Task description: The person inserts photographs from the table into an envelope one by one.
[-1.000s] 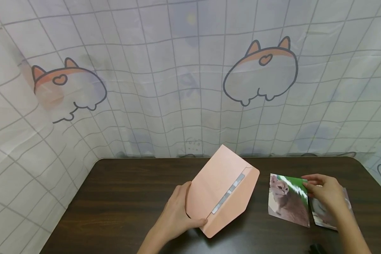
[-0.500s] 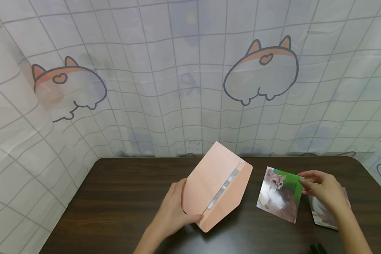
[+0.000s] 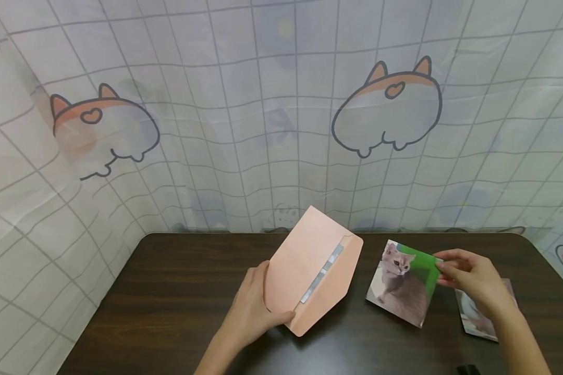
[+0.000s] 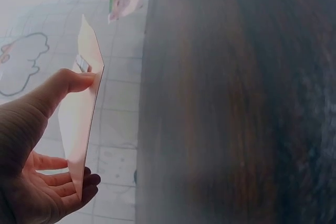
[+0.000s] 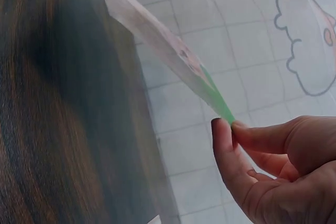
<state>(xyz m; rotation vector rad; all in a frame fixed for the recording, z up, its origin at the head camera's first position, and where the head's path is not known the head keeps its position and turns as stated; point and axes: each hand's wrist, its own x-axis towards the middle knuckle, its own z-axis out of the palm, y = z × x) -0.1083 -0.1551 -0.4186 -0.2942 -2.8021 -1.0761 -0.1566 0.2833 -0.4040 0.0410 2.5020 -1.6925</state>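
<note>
A pale pink envelope (image 3: 300, 255) is tilted above the table, its flap raised and a grey-white strip of something (image 3: 322, 274) showing in its opening. My left hand (image 3: 249, 307) grips it by the lower left edges, thumb in front and fingers behind; the left wrist view shows the envelope (image 4: 79, 124) nearly edge-on. To the right, my right hand (image 3: 471, 278) pinches the upper right corner of a cat photo (image 3: 401, 286) with a green background. In the right wrist view the photo (image 5: 157, 40) is held between thumb and fingertips, apart from the envelope.
Another photo (image 3: 480, 317) lies on the dark wooden table (image 3: 169, 302), partly hidden under my right forearm. A small black object (image 3: 468, 369) sits at the near edge. Behind the table hangs a white grid-patterned curtain (image 3: 262, 130) with cartoon corgi prints.
My right hand has carried the cat photo left, away from the other photo and nearer the envelope. The envelope has shifted slightly left and up in my left hand.
</note>
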